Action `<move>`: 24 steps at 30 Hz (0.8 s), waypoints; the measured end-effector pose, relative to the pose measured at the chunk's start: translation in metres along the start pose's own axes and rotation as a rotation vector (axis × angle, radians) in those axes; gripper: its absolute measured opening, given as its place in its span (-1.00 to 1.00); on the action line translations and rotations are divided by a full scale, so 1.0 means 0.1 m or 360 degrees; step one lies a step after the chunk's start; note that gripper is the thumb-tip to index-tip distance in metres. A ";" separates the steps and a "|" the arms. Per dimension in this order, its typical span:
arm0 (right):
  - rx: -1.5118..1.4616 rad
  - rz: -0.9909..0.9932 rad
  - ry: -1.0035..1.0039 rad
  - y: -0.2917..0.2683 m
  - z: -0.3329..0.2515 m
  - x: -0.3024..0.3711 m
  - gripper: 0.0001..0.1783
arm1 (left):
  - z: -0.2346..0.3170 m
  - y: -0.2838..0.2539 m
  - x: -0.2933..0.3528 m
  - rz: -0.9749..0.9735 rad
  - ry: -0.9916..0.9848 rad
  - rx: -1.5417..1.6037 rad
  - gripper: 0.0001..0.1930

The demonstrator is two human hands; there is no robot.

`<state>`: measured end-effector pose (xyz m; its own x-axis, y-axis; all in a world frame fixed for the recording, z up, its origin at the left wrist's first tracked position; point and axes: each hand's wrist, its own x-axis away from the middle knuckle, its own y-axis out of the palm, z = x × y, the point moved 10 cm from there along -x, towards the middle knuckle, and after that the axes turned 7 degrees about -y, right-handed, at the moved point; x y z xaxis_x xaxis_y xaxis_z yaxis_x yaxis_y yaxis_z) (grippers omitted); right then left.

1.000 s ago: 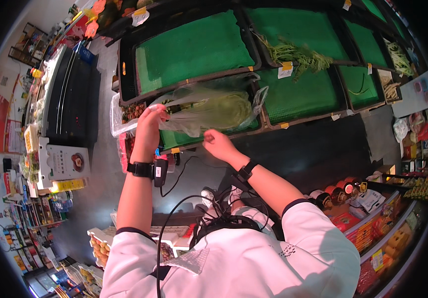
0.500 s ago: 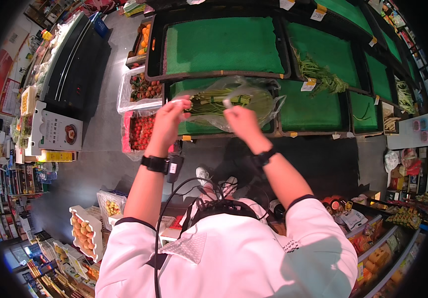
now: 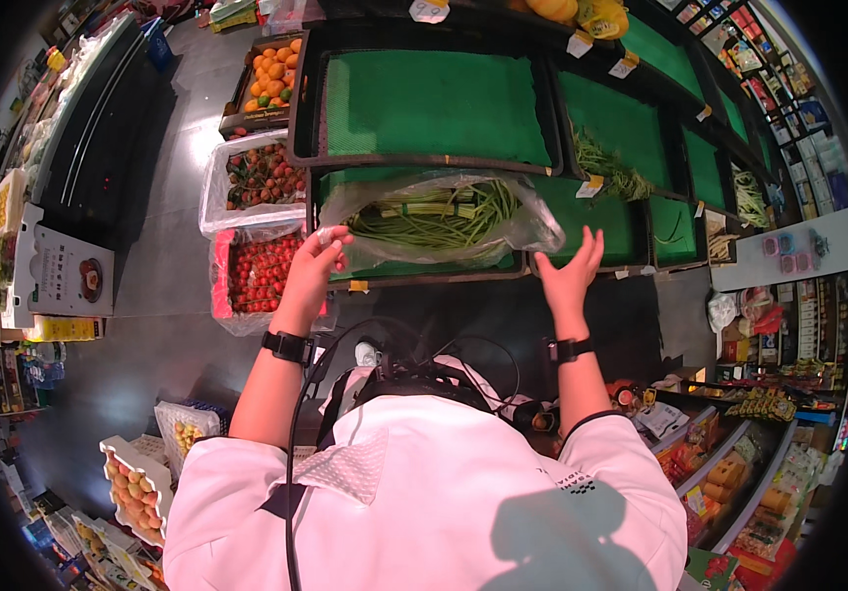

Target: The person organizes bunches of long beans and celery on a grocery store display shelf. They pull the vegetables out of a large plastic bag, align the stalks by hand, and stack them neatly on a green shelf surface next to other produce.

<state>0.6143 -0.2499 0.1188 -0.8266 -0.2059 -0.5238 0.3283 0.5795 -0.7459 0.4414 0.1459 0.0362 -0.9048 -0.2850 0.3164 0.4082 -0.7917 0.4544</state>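
Note:
A clear plastic bag (image 3: 532,229) lies along the front green-lined crate. Inside it is a bundle of long, thin green vegetable stalks (image 3: 434,217), bound with a band and curled at the ends. At the bag's left end, my left hand (image 3: 318,261) has loosely bent fingers, slightly apart, close to the plastic edge; whether they touch it is hard to see. My right hand (image 3: 570,274) is spread just off the bag's right end, thumb and fingers wide apart, holding nothing.
Cherry tomatoes in a red-edged box (image 3: 264,281), a white box of darker red fruit (image 3: 264,175) and a carton of oranges (image 3: 274,77) stand left of the crates. Leafy greens (image 3: 611,167) lie in a right-hand crate. A cable (image 3: 296,473) hangs down my front.
Both hands have moved apart and back from the middle of the bag. My right hand has opened and gone right. The bag lies flatter, its stalks more visible, and the whole view has shifted.

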 end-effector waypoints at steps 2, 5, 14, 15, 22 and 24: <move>0.0055 -0.0020 -0.0501 -0.17 -0.96 -0.11 -0.21 | -0.01 -0.01 -0.05 -0.0017 -0.0041 -0.0005 -0.67; -0.0494 -0.0540 -0.0849 0.36 -1.63 -0.14 -0.74 | 0.01 0.10 -0.06 -0.0117 -0.0091 0.0096 -0.66; -0.0008 -0.2034 -0.0523 2.59 -1.56 0.29 -0.60 | 0.01 -0.11 -0.19 -0.0079 -0.0036 -0.0036 -0.72; 0.0146 -0.2217 -0.0496 2.74 -1.50 0.30 -0.55 | -0.01 -0.17 -0.19 -0.0045 -0.0036 -0.0025 -0.72; 0.0369 -0.2473 -0.0380 3.59 -0.91 0.34 -0.74 | 0.04 -0.17 -0.17 0.0175 -0.0056 -0.0171 -0.73; 0.0402 -0.2455 -0.0398 3.69 -0.84 0.38 -0.75 | 0.00 -0.17 -0.18 0.0207 -0.0071 -0.0282 -0.71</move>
<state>0.6654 0.0227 -0.1422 -0.3392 -0.5828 0.7384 -0.6359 -0.4364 -0.6365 0.4502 0.1646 0.0228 -0.8380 -0.3697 0.4013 0.4899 -0.8336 0.2551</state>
